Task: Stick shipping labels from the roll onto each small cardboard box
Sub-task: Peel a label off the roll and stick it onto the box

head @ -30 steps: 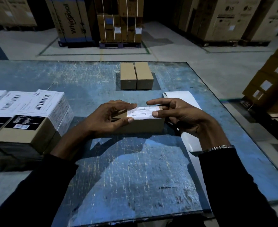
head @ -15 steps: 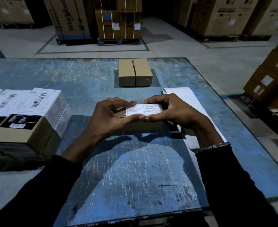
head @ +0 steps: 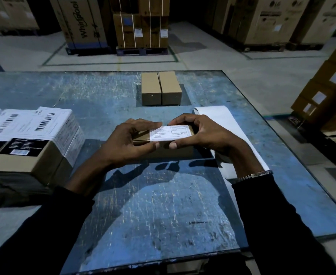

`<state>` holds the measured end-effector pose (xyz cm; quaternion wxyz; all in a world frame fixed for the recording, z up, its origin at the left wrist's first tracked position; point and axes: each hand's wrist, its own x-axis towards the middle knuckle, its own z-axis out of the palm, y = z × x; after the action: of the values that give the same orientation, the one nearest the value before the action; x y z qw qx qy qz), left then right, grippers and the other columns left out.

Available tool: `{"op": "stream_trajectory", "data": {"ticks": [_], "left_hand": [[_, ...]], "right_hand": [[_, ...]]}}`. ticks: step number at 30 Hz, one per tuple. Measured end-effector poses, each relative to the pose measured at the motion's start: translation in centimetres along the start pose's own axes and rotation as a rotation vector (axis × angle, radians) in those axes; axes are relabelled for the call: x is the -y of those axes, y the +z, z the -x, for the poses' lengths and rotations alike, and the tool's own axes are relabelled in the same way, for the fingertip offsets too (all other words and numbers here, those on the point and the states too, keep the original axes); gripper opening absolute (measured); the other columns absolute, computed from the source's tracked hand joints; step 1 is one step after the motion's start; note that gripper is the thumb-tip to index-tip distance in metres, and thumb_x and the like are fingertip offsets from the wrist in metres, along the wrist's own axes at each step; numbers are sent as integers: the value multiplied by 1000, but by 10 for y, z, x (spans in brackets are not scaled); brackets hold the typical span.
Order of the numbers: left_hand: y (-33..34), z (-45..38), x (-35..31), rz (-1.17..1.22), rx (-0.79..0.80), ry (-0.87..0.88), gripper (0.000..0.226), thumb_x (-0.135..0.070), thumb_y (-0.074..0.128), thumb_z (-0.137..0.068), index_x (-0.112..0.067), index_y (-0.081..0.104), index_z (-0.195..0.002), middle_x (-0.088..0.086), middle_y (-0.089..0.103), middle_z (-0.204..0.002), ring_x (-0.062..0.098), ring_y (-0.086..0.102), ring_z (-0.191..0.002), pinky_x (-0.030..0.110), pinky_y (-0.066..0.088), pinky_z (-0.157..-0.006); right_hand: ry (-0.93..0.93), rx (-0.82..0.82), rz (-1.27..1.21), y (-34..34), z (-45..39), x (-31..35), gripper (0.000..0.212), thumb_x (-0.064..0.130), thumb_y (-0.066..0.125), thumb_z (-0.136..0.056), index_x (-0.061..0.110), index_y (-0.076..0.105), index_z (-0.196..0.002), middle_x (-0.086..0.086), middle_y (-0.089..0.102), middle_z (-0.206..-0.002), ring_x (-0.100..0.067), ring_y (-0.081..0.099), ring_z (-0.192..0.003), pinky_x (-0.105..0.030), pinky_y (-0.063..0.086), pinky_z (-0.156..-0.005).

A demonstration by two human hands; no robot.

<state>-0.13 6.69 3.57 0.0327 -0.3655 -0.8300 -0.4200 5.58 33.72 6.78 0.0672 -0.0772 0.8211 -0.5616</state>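
Left hand point(head: 123, 141) and right hand point(head: 200, 135) both grip the small box point(head: 163, 150); its label point(head: 170, 132) looks stuck on top.

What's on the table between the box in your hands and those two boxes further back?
Nothing: in the head view only bare scratched blue table separates the held box from the two plain boxes.
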Motion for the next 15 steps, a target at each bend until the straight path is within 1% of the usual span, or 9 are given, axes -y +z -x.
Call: {"op": "stream_trajectory", "data": {"ticks": [2, 4, 6, 7, 9, 10, 12, 14, 15], "left_hand": [[0, 1, 1, -1, 23, -39, 56, -55, 69, -84, -43, 67, -139, -25, 66, -129, 7, 55, -124, 26, 50, -95], [3, 0, -2, -21, 7, -71, 63, -69, 64, -81, -43, 68, -138, -26, 66, -126, 7, 55, -120, 29, 50, -93], [5, 0, -5, -77, -28, -51, 66, -75, 63, -82, -40, 70, -137, -27, 67, -121, 5, 56, -114, 31, 53, -90], [6, 0, -6, -90, -36, -31, 63, -74, 63, -84, -39, 70, -137, -26, 67, -120, 6, 57, -113, 33, 54, -89], [6, 1, -5, -81, -26, -11, 59, -69, 62, -89, -38, 69, -138, -22, 69, -122, 11, 58, -114, 39, 55, -91], [5, 0, -3, -72, -7, -10, 59, -67, 62, -90, -37, 68, -139, -19, 69, -123, 13, 58, -116, 40, 55, -93], [3, 1, 0, -53, 33, -18, 60, -66, 62, -90, -36, 66, -142, -18, 68, -125, 14, 58, -119, 37, 54, -97], [0, 1, 1, 4, 56, -35, 59, -64, 65, -89, -40, 64, -143, -15, 66, -127, 10, 59, -121, 31, 54, -101], [-1, 2, 1, 37, 63, -40, 58, -62, 67, -89, -41, 64, -143, -11, 66, -128, 7, 60, -121, 29, 55, -102]], "right_hand": [[-16, -19, 19, 1, -3, -3, 52, 16, 99, -73, 20, 77, -119, 4, 80, -115, -14, 74, -111, -32, 61, -97], [-20, -14, 2, -1, -4, -5, 51, 11, 97, -74, 17, 77, -121, 3, 80, -115, -13, 74, -111, -29, 60, -95], [-23, 11, -23, -6, -5, -7, 52, 6, 94, -75, 17, 78, -124, 1, 80, -119, -17, 74, -116, -32, 59, -100], [-19, 32, -46, -9, -5, -9, 54, 2, 92, -76, 16, 77, -126, 0, 79, -121, -19, 73, -118, -34, 59, -102], [8, 86, -102, -13, -4, -11, 58, -7, 87, -78, 15, 75, -131, -3, 78, -125, -21, 71, -122, -33, 57, -101], [21, 112, -124, -15, -4, -12, 62, -11, 84, -79, 14, 73, -134, -4, 77, -128, -22, 70, -125, -32, 57, -101], [34, 154, -160, -18, -3, -14, 67, -17, 79, -80, 12, 69, -139, -5, 76, -131, -23, 68, -128, -30, 56, -101], [37, 189, -195, -21, 0, -14, 66, -15, 78, -82, 10, 66, -143, -6, 74, -134, -21, 67, -130, -30, 55, -105], [45, 198, -208, -22, 1, -13, 65, -8, 80, -83, 9, 65, -144, -5, 74, -135, -20, 67, -130, -30, 54, -108]]}}
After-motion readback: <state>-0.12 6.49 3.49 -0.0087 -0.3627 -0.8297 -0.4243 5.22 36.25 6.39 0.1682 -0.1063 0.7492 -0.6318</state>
